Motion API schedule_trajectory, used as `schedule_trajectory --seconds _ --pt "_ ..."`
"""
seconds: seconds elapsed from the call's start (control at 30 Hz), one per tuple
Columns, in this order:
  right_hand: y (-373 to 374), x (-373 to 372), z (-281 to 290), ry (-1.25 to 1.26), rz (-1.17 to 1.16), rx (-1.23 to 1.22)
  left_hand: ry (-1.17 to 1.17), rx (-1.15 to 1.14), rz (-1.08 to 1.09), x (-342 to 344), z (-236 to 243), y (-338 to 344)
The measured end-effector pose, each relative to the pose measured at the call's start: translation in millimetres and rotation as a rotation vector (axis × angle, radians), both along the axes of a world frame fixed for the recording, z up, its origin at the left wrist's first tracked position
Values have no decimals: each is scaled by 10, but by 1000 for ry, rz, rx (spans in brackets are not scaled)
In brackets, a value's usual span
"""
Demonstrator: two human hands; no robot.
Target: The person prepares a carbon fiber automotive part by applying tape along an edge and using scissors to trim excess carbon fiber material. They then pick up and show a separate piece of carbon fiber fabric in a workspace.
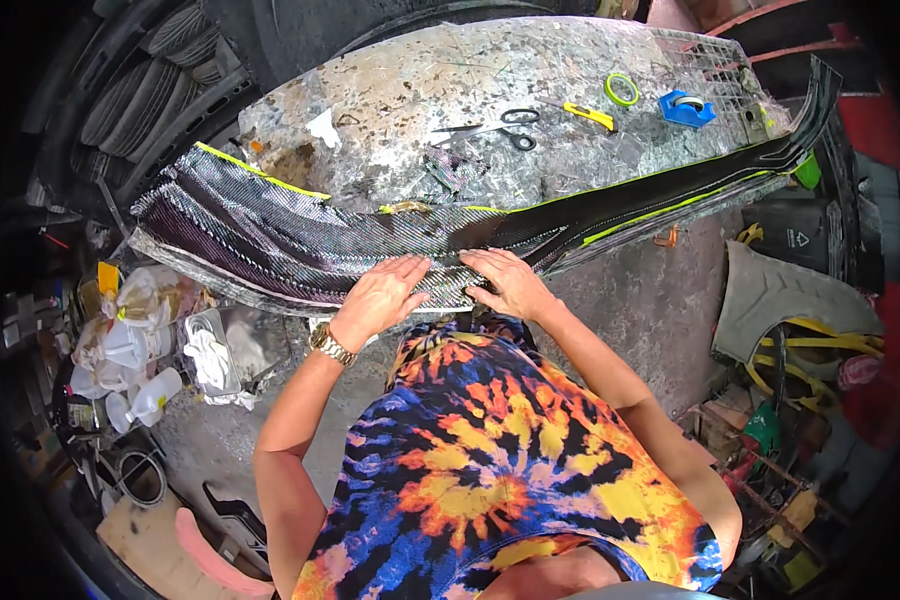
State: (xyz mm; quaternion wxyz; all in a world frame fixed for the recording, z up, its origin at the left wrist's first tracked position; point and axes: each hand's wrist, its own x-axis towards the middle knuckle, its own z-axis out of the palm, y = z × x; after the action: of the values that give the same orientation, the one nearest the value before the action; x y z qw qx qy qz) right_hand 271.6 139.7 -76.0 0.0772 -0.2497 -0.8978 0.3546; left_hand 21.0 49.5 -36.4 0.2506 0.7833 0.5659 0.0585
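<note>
A long curved mould lined with dark woven carbon-fibre cloth (pixel 270 235) stretches across the near side of the worktable. Yellow-green tape (pixel 630 228) runs along parts of its edges. My left hand (pixel 382 290) lies flat on the cloth near the mould's front edge, fingers stretched forward. Just to its right, my right hand (pixel 510 285) presses on the same cloth, its fingers extended and its thumb apart. Neither hand grips anything. The cloth directly under both palms is hidden.
Scissors (pixel 500 127), a yellow utility knife (pixel 588 115), a green tape roll (pixel 622 90) and a blue tape dispenser (pixel 687 108) lie on the worktable (pixel 370 90) beyond the mould. Plastic bottles (pixel 145 400) stand at left. A grey curved panel (pixel 780 300) sits at right.
</note>
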Motion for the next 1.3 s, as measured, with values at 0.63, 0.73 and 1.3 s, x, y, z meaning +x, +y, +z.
schedule_trajectory --seconds 0.63,0.73,1.3 --pt "49 -52 -10 -42 122 117 -41 96 60 258 -176 -5" --pt "116 -68 37 -32 192 106 -14 171 159 378 -240 -65" --pt "1098 -1089 345 -442 443 210 552 6 944 1708 -328 257"
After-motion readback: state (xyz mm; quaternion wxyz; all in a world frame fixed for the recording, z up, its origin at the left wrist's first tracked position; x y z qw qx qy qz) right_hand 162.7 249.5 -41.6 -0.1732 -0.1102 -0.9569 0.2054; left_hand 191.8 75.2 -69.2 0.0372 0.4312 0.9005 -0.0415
